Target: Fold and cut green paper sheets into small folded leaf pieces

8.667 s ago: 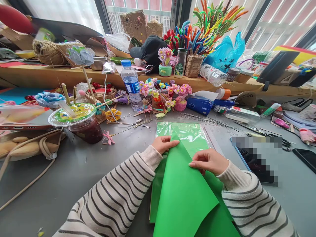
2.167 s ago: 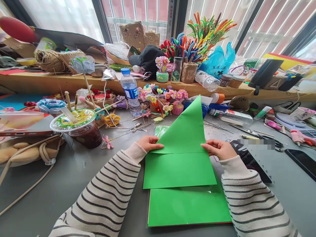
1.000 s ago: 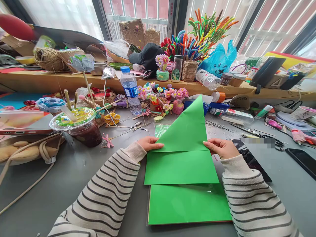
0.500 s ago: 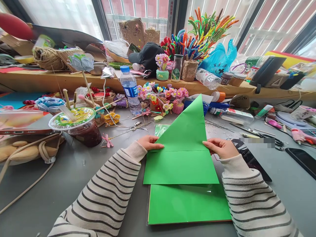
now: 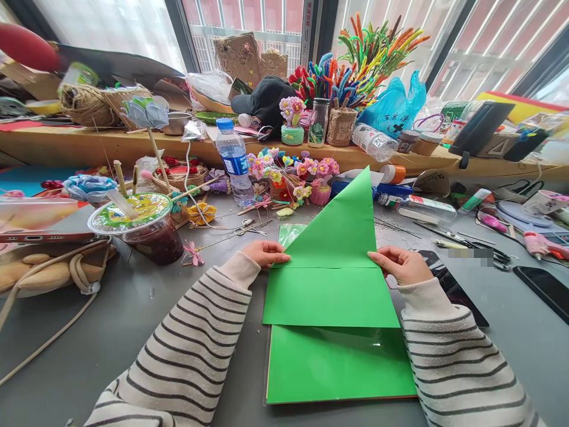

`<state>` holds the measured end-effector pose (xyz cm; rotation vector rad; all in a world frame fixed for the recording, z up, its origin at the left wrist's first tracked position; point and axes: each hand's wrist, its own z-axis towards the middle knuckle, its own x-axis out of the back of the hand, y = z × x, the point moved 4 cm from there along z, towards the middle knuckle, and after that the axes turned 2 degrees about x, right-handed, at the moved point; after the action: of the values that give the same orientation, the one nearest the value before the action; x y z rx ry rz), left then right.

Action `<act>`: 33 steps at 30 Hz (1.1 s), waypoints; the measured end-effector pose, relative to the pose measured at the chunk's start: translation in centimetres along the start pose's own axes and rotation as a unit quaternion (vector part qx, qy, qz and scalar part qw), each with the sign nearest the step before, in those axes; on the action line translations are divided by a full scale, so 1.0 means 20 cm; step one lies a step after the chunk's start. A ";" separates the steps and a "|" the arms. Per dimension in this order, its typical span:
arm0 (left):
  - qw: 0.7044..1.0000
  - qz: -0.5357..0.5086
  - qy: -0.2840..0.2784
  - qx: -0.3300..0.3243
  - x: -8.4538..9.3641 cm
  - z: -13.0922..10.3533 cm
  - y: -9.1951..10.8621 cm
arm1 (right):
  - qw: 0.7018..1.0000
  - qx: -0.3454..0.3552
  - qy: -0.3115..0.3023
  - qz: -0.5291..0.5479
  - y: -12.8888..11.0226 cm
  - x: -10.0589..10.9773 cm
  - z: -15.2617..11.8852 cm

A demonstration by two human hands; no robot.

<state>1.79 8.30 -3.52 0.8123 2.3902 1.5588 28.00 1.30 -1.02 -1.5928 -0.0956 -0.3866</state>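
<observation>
Two sides pinched, equally near: your left hand (image 5: 268,254) and right hand (image 5: 402,265) clamp the folded green sheet (image 5: 331,293) over the green pack's (image 5: 338,367) far edge. Long axis runs toward the bench's (image 5: 102,332) far edge.

- left hand (image 5: 268,254) pinches the left edge of a folded green sheet (image 5: 331,296), thumb on top;
- right hand (image 5: 402,264) pinches the same sheet's right edge, across from the left;
- the sheet shows a pointed triangular upper part above a horizontal line, with a rectangular band below;
- beneath it, partly covered, a stack of green paper (image 5: 338,370) on the grey table (image 5: 133,320);
- left, a lidded cup (image 5: 155,240) of dark drink; behind, an upright water bottle (image 5: 234,169) beside small colourful flowers (image 5: 322,169);
- far right, a black phone (image 5: 544,290)
</observation>
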 end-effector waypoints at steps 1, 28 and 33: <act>1.000 0.002 0.005 0.005 0.01 0.00 0.00 | 1.000 0.000 0.004 -0.004 0.00 0.00 0.00; 0.999 0.016 -0.040 0.025 0.01 -0.01 -0.02 | 0.998 -0.021 0.043 -0.027 0.07 0.05 -0.03; 0.998 0.016 -0.049 0.025 0.03 -0.03 -0.01 | 0.998 -0.037 0.029 -0.053 0.08 0.05 -0.02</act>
<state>0.93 8.11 -3.26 0.9175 2.3665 1.4416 29.42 0.52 -2.23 -1.6520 -0.1231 -0.5228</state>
